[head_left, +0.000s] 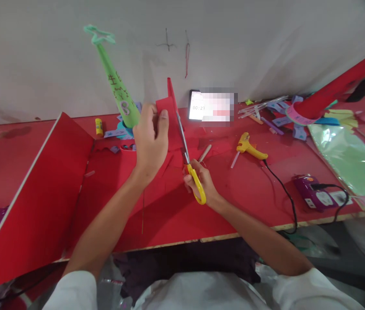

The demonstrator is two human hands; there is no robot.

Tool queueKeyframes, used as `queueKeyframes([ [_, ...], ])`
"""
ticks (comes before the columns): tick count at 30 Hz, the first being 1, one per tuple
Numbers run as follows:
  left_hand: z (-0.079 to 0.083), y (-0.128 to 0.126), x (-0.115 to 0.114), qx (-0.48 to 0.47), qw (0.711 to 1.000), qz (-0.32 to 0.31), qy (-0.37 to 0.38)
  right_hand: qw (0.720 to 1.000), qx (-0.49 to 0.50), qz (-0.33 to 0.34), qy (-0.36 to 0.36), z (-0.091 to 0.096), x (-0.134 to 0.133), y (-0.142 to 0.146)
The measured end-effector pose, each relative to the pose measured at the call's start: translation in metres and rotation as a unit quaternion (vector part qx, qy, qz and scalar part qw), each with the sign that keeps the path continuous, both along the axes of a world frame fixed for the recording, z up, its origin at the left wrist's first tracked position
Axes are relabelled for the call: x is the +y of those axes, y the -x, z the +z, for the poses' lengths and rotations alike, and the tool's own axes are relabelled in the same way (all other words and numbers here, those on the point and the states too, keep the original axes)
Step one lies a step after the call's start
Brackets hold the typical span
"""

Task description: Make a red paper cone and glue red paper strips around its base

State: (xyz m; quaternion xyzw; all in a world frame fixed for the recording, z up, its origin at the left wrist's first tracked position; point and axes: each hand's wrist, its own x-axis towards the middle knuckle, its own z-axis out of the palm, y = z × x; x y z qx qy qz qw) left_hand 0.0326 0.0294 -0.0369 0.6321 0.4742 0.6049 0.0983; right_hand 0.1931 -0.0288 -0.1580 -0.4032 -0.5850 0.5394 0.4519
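My left hand [150, 137] is closed on a piece of red paper [166, 113], holding it upright above the red table [240, 189]. My right hand [200, 178] grips yellow-handled scissors [191, 170]. Their blades point up and away and meet the right edge of the red paper. Red paper offcuts [172, 161] lie on the table under both hands.
A green cone with a star top [116, 82] stands behind my left hand. A phone [211, 105] leans on the wall. A yellow glue gun [250, 147] with a black cord, a purple power strip [314, 196], a glue stick [98, 127], paper scraps and a large red sheet [36, 202] lie around.
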Motion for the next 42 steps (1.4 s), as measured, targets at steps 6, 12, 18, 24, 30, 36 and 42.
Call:
queueKeyframes([
  [6, 0.0, -0.001, 0.0, -0.002, 1.0, 0.001, -0.003, 1.0, -0.004, -0.001, 0.01, -0.001, 0.0, -0.001],
  [12, -0.004, 0.0, 0.002, -0.01, 1.0, 0.002, 0.0, 1.0, -0.005, -0.005, 0.009, 0.006, -0.001, -0.001],
  [18, -0.004, -0.001, 0.002, 0.006, 1.0, -0.005, -0.001, 1.0, -0.012, -0.015, 0.002, 0.01, -0.001, -0.001],
  [24, -0.004, -0.004, 0.001, 0.024, 0.999, -0.025, -0.006, 0.999, -0.01, -0.034, -0.011, 0.008, 0.001, -0.002],
  [30, -0.006, -0.006, 0.002, 0.032, 0.999, -0.032, -0.008, 0.999, 0.004, -0.04, -0.016, 0.007, 0.001, -0.002],
  [36, -0.011, -0.007, 0.002, 0.027, 0.999, -0.046, -0.003, 0.999, 0.006, -0.045, -0.009, 0.012, 0.0, -0.002],
  [42, -0.011, -0.007, 0.003, 0.019, 0.998, -0.054, 0.006, 0.998, 0.052, -0.036, 0.0, 0.011, 0.0, -0.001],
])
